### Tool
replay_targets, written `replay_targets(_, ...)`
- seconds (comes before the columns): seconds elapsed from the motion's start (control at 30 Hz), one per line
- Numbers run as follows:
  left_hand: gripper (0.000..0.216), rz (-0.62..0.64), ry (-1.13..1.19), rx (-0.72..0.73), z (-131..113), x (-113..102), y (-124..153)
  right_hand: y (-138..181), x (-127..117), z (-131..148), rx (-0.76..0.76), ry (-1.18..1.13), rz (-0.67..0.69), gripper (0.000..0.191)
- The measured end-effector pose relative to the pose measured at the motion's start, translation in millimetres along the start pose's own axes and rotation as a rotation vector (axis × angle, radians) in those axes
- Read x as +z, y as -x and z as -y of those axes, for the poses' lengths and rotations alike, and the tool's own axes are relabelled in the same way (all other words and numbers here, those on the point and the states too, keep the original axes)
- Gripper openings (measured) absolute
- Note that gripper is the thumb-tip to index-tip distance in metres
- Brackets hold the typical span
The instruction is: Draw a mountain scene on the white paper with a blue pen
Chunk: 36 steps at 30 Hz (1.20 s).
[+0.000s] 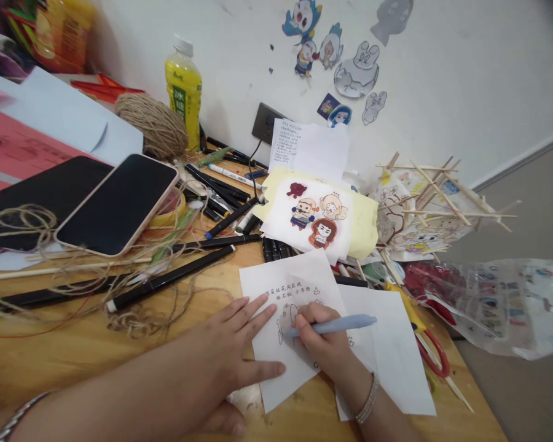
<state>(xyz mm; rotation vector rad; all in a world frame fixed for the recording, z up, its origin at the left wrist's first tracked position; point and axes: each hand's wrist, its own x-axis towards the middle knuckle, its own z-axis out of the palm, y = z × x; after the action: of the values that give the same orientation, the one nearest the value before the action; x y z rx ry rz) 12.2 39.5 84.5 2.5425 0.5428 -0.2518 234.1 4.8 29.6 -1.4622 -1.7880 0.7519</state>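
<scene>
My left hand (233, 347) lies open with fingers spread, pressing on the left edge of a white sheet of paper (276, 393). The paper bears handwritten characters and small outline drawings, some hidden by my hands. My right hand (320, 337) is closed around a light blue pen (345, 323), and rests on the same sheet. The pen's writing end points left, close to the drawn lines; whether it touches the paper I cannot tell. A second white sheet (396, 362) lies to the right, partly under my right forearm.
A phone (117, 202), black markers (172, 278), twine (152, 126) and a drink bottle (184, 92) crowd the left. Coloured drawings (322, 215) lie ahead by the wall. Rightward are a stick frame (424, 209), a plastic bag (498, 304) and a red handle loop (435, 356) near the table edge.
</scene>
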Motion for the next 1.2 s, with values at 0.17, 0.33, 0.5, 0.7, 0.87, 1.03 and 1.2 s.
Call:
replay_targets(0.17,0.067,0.002,-0.025,0.0,-1,-1,0,2,-2,-1,0.007,-0.039,-0.004,0.032)
replay_targets(0.33,0.07,-0.049,-0.013,0.011,3,6,2,10,-7,-2,-0.052,-0.008,0.043,0.034)
replay_targets(0.5,0.069,-0.089,0.029,0.019,1,3,3,13,-7,-3,-0.109,0.064,0.073,0.037)
replay_targets(0.7,0.068,-0.045,0.0,0.01,5,10,0,11,-8,1,-0.129,0.132,0.098,0.032)
replay_targets(0.87,0.088,-0.304,0.015,0.163,33,62,-11,10,-8,2,-0.121,0.145,0.127,0.035)
replay_targets(1.03,0.085,-0.296,0.02,0.159,34,66,-12,9,-7,0,-0.11,0.105,0.118,0.04)
replay_targets(1.2,0.075,-0.16,0.01,0.065,13,25,-1,10,-7,0,-0.091,0.077,0.133,0.039)
